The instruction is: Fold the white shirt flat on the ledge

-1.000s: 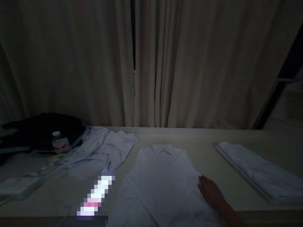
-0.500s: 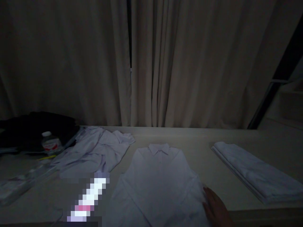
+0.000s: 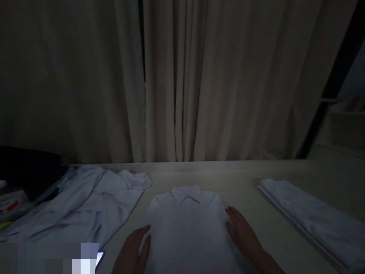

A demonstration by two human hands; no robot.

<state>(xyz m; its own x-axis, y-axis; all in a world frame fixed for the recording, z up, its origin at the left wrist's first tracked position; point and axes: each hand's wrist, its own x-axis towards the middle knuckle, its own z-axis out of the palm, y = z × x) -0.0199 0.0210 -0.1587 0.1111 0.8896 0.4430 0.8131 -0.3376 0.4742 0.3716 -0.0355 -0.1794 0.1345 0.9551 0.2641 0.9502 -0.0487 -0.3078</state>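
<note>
- The left hand [image 3: 134, 253] has come into view since the earlier frames, where only the right hand [image 3: 242, 234] showed, low at the shirt's right edge; the right hand now sits higher, nearer the collar.
- The view has also shifted: the bottle and clutter at far left have mostly slid out of frame, and the shirt [image 3: 188, 224] sits closer to centre.
- The shirt lies flat on the table [image 3: 242, 177], collar away from the person, squarely between the two hands, which bracket its sides.
- Left fingers [image 3: 144, 234] are spread and flat, touching the shirt's left edge; nothing is gripped.
- Right fingers [image 3: 232, 217] are likewise extended and flat, resting on the shirt's right edge, pressing rather than pinching. This looks like holding the cloth smooth and square.
- Beyond the left fingers, a crumpled pile [image 3: 82, 205] of white cloth lies loose.
- Well beyond the right fingers, a folded stack [image 3: 308, 217] lies apart.
- Curtains [image 3: 182, 76] hang behind the table.
</note>
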